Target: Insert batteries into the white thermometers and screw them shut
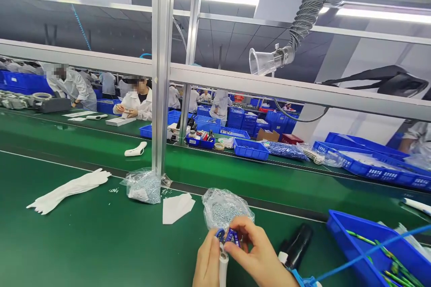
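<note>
From my end, the white tubular housing (222, 271) sits between the two hands, low in the view, its open end turned up toward the camera. My view of the left hand (206, 260) shows its fingers closed along the housing's left side, gripping it. The right hand (257, 251) comes in from the other side, thumb and forefinger pinching the purple batteries (232, 236) right at the opening; they look like a pair, though fingers cover too much for me to be sure how far they sit inside. A blue cap (220, 234) stands at the same end, by the left fingertips.

Just beyond the hands I see an open clear bag of small metallic parts (224, 213), with a folded white sheet (178, 209) to its left. Right of the right hand lies a black cylindrical object (301, 244), then a blue bin (352, 258) holding green-and-yellow pieces (395, 264). A blue wrist strap (303, 279) circles the right wrist. Farther left, a white glove (69, 190) lies flat on the green work surface (101, 246).
</note>
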The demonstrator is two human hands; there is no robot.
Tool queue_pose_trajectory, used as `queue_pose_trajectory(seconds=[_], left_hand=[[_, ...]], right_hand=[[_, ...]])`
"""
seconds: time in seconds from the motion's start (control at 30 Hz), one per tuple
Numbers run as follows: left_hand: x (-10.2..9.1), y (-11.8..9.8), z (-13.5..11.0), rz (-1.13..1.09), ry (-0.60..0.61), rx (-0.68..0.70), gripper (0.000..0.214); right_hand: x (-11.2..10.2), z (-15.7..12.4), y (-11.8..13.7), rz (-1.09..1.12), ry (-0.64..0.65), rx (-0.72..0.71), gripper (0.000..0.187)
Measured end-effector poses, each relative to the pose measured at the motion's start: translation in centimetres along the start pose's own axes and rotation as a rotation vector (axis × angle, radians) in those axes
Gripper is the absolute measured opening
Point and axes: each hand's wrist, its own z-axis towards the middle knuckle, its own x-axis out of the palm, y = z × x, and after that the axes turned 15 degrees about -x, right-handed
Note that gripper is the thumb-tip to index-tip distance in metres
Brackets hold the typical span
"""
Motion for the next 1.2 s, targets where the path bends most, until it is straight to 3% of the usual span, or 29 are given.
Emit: queue_pose_trajectory(seconds=[0.1,0.2,0.27,0.37,0.47,0.57,0.77,0.97,1.2], left_hand=[[0.3,-1.0,0.2,-0.072,0.007,-0.100,0.038],[0.4,-2.3,0.8,-0.161,0.063,-0.179,0.041],[0.5,-3.0,1.3,-0.257,0.214,-0.226,0.045],[1.1,-3.3,1.9,-0.391,0.542,-0.400,0.053],[1.8,-2.9,1.9,-0.428,0.726,-0.547,0.066],[1.9,-2.3,1.7,-0.482,0.847,-0.602,0.060],[1.4,-2.3,1.5,-0.569,0.875,-0.613,0.038],[1.9,-3.4,1.3,-0.527,0.953,-0.626,0.045],[1.9,-4.0,1.3,-0.503,0.933,-0.606,0.037]], right_hand=[[0.3,0.0,0.2,-0.026,0.035,-0.017,0.010],[0.4,-0.1,0.2,-0.067,-0.004,-0.130,0.013],[0.4,-0.2,0.2,-0.134,-0.106,-0.263,0.018],[0.1,0.0,0.7,-0.214,-0.217,-0.436,0.020],[-0.2,0.6,1.6,-0.188,-0.157,-0.507,0.019],[-0.4,1.1,2.6,-0.159,-0.052,-0.545,0.021],[-0.3,0.8,2.9,-0.101,0.061,-0.577,0.023],[-1.0,0.2,2.4,-0.122,0.018,-0.541,0.022],[-2.2,0.5,2.6,-0.124,0.187,-0.506,0.020]])
